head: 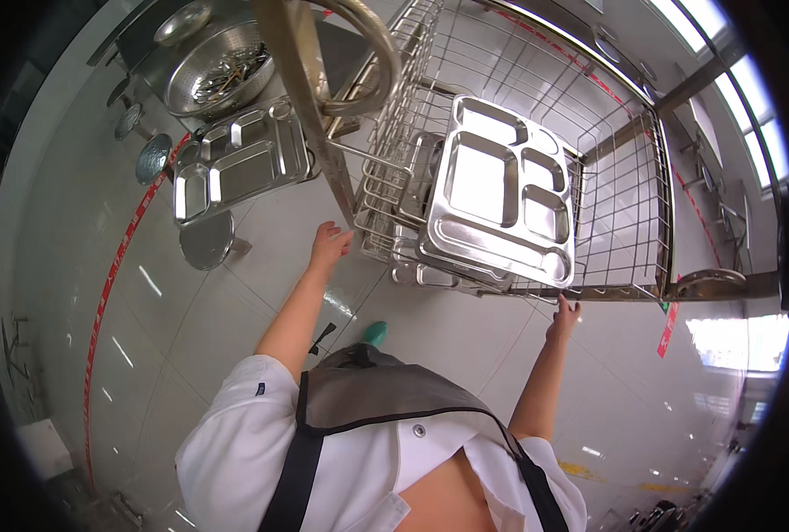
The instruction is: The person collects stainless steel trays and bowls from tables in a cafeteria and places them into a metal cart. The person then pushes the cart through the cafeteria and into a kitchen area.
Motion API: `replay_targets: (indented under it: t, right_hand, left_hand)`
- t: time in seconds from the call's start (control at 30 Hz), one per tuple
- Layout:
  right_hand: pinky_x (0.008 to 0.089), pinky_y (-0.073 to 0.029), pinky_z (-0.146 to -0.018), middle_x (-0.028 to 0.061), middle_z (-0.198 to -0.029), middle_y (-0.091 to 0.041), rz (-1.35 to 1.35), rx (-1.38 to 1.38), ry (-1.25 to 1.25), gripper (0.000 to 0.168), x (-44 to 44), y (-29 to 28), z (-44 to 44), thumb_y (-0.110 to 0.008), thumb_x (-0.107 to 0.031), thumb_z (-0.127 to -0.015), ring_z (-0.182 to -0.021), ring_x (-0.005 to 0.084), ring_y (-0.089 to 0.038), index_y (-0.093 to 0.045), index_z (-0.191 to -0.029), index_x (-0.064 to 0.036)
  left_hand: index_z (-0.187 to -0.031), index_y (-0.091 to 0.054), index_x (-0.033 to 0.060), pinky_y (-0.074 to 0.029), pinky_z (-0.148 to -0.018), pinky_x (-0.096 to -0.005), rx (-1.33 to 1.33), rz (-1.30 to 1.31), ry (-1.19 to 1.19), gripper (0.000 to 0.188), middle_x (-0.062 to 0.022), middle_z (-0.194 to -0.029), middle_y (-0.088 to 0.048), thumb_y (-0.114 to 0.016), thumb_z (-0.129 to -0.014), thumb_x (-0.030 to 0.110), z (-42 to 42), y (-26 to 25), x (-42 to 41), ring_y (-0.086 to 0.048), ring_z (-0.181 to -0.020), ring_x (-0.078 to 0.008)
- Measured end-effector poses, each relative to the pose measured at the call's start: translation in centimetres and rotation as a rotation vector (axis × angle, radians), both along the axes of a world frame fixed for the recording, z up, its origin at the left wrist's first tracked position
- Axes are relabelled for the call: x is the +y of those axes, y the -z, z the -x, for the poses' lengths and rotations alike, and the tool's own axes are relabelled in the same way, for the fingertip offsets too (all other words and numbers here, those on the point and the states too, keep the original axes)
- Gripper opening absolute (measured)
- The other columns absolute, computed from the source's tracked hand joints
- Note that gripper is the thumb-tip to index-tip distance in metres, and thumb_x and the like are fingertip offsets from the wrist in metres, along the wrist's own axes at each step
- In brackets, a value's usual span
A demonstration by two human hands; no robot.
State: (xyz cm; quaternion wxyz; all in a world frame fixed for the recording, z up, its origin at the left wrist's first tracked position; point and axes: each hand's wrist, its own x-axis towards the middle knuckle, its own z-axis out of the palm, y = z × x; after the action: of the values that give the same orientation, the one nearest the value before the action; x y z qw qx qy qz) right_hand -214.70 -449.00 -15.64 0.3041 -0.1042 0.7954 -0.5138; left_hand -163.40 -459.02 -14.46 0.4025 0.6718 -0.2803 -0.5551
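Note:
A stainless steel compartment tray lies on a stack of similar trays in a wire rack cart. My left hand is just left of the cart's near corner post, fingers partly spread, holding nothing that I can see. Below the near right corner of the top tray is my right hand, its fingertips near the rack's front edge; whether they touch it I cannot tell. Further left, more steel compartment trays sit stacked beside a perforated steel bowl that holds a heap of cutlery.
A metal handle curves from the cart's upright at the top. Round stool seats stand left of the cart, under and beside the side table. Another metal bowl is at the upper left. Red marking tape runs along the tiled floor.

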Motion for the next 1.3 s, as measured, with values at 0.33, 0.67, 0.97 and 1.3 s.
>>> replay_targets:
  t: [0.33,0.67,0.97,1.3]
  right_hand:
    - [0.026,-0.037,-0.066,0.0024,-0.067,-0.05,0.49,0.326,-0.057,0.019,-3.3,-12.8,4.6,-0.056,-0.021,-0.079,-0.065,0.0112,-0.045,-0.053,-0.08,-0.002]
    - [0.0251,-0.036,-0.061,0.0013,-0.062,-0.049,0.484,0.493,-0.099,0.023,-3.4,-13.5,4.2,-0.055,-0.023,-0.08,-0.063,0.0093,-0.043,-0.052,-0.066,-0.004]
    - [0.0244,-0.037,-0.06,0.0018,-0.069,-0.051,0.476,0.428,-0.083,0.018,-2.3,-13.7,4.8,-0.055,-0.02,-0.079,-0.064,0.0097,-0.045,-0.054,-0.077,-0.002]
    - [0.0247,-0.037,-0.065,0.0034,-0.073,-0.053,0.503,0.444,-0.147,0.018,-1.5,-13.3,5.6,-0.053,-0.019,-0.081,-0.071,0.0113,-0.048,-0.053,-0.078,-0.001]
  left_hand:
    - [-0.105,-0.039,-0.0016,-0.042,-0.078,-0.0353,0.681,0.399,-0.807,0.042,-0.0115,-0.1,-0.045,-0.056,-0.079,0.027,-12.3,-0.2,-4.8,-0.046,-0.088,-0.0217]
    - [-0.095,-0.043,-0.0025,-0.045,-0.076,-0.0472,0.701,0.155,-0.923,0.025,-0.013,-0.088,-0.049,-0.051,-0.073,0.002,-17.8,1.8,-8.7,-0.052,-0.082,-0.0269]
    - [-0.089,-0.047,0.0003,-0.044,-0.072,-0.051,0.695,0.214,-1.065,0.023,-0.012,-0.087,-0.049,-0.054,-0.067,0.0,-18.0,3.7,-9.3,-0.051,-0.08,-0.0274]
    - [-0.078,-0.047,0.0023,-0.048,-0.06,-0.0402,0.661,0.275,-0.958,0.011,-0.0068,-0.079,-0.047,-0.054,-0.07,0.006,-17.0,3.7,-4.4,-0.051,-0.073,-0.0219]
